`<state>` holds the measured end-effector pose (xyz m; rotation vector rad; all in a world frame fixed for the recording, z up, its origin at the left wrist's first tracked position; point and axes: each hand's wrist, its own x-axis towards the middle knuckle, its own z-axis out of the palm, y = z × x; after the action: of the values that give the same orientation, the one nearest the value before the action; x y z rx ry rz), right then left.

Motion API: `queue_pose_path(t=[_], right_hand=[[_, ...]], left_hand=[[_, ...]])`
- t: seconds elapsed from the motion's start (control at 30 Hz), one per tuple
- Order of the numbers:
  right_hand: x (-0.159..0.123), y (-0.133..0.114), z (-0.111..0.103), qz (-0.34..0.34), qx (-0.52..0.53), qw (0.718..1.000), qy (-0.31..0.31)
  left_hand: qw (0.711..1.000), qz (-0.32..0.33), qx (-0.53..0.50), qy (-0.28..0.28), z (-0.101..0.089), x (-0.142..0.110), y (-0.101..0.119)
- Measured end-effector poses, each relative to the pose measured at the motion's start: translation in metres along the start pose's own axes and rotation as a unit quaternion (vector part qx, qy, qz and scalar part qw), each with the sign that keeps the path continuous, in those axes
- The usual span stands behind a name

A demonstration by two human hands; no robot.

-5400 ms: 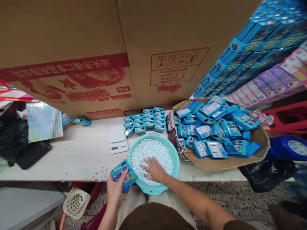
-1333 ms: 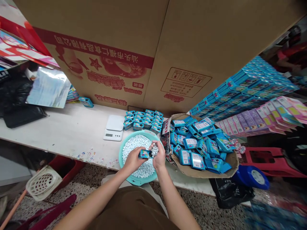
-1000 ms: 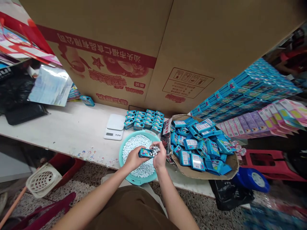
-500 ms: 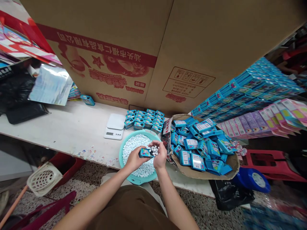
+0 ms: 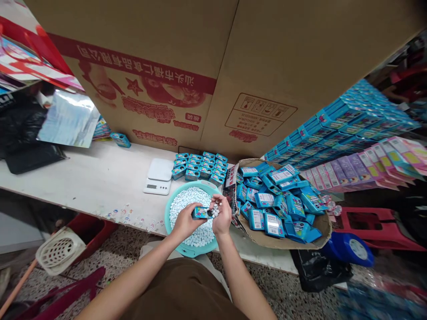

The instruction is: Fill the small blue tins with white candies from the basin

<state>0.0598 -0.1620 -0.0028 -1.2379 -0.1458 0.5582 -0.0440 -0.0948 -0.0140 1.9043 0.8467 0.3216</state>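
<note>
My left hand [image 5: 184, 221] grips a small blue candy box [image 5: 200, 213], held level with its open end to the right. My right hand [image 5: 222, 216] is cupped around a handful of white candies [image 5: 215, 209] at that open end. Both hands hover over a teal basin [image 5: 171, 201] of small white candies [image 5: 190, 200] at the table's front edge.
A white scale [image 5: 158, 176] and rows of filled blue boxes [image 5: 201, 167] sit behind the basin. A cardboard tray [image 5: 287, 243] piled with empty blue boxes [image 5: 272, 195] lies right. Big cartons [image 5: 213, 66] rise behind; stacked blue and pink packs [image 5: 360, 133] far right. A white basket [image 5: 58, 251] is on the floor.
Earlier my right hand lay in the basin's candies and the left held the box beside it. Since then both hands have met over the basin, the right feeding candies into the box.
</note>
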Motion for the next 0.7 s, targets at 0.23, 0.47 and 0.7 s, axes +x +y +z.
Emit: queue_pose_path(t=[0.23,0.47,0.7], right_hand=[[-0.001,-0.006,0.004,0.013,0.034,0.999,-0.001],[-0.003,-0.002,0.005,0.016,0.032,0.999,-0.003],[-0.006,-0.009,0.004,0.07,0.022,0.997,0.005]], left_hand=[[0.991,0.121,0.064,0.001,-0.009,-0.001,0.006],[0.998,0.049,0.043,-0.005,-0.009,0.001,0.007],[0.998,0.052,0.024,-0.017,-0.005,-0.004,0.006]])
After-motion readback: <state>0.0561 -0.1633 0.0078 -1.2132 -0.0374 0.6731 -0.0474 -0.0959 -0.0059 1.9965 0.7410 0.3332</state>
